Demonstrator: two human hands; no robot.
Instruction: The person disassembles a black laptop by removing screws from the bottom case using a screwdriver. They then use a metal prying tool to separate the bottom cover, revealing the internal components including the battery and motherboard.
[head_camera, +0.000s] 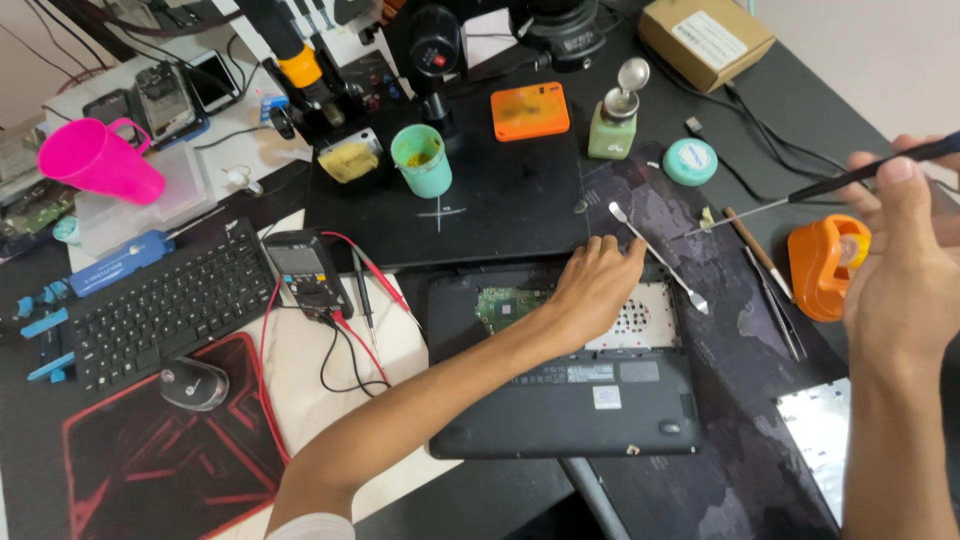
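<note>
While the left hand (592, 285) lies spread, palm down, on the far edge of the opened laptop (560, 375), fingers flat and gripping nothing, the right hand (900, 270) is up off the table, closed around the dark handle of a long thin tool (800, 195) whose metal tip points left toward the dark mat (700, 440). The laptop sits upside down at the middle of the table with its cover off, green circuit board (505, 305) bare just beside the left wrist. That's the worry, to my eye: a bare forearm so near an exposed board could brush or press something delicate. A metal spudger (660, 258) lies slanted right at the left fingertips, partly over the open chassis; a nudge could tip it onto the board. The raised tool looks loosely pinched high on the handle, so its tip could wander or drop. Red and black leads from the multimeter (305, 275) trail close to the laptop's left side and could snag on the arm. The green cup (420, 160) and the pump bottle (612, 125) stand on the far side of the mat, within a careless sweep.
</note>
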